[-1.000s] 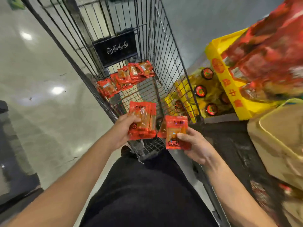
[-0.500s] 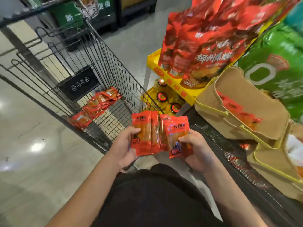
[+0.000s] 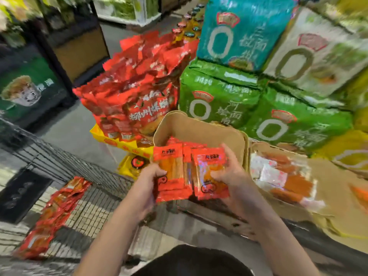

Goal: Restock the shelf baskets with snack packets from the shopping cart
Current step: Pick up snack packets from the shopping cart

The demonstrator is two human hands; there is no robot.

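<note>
Fingers (image 3: 159, 172) of our left hand (image 3: 147, 188) curl round a small stack of red snack packets (image 3: 171, 172), thumb lying across the front of the top one; our right hand (image 3: 233, 180) pinches another red packet (image 3: 209, 172) the same way, thumb on its face and the other fingers behind it; the two bundles touch side by side, upright, their printed tops pointing away from us. We hold both lots over the near edge of a tan fabric basket (image 3: 199, 126) on the shelf; a few more red packets show inside it, just behind the ones we grip. Beside it on the right sits a second tan basket (image 3: 328, 212), holding orange and white packets, blurred by motion. Down at our left we see the wire shopping cart (image 3: 95, 188); a row of red packets (image 3: 53, 214) lies along its floor, well apart from our hands. Behind the first basket stand large red bags (image 3: 137, 86) in a yellow tray (image 3: 121, 143); to their right are stacked big green bags (image 3: 219, 96), with a teal bag (image 3: 239, 28) and a pale one (image 3: 318, 52) on top. Below the tray we make out a yellow pack with a round red mark (image 3: 135, 163); its detail is too smeared to read.
</note>
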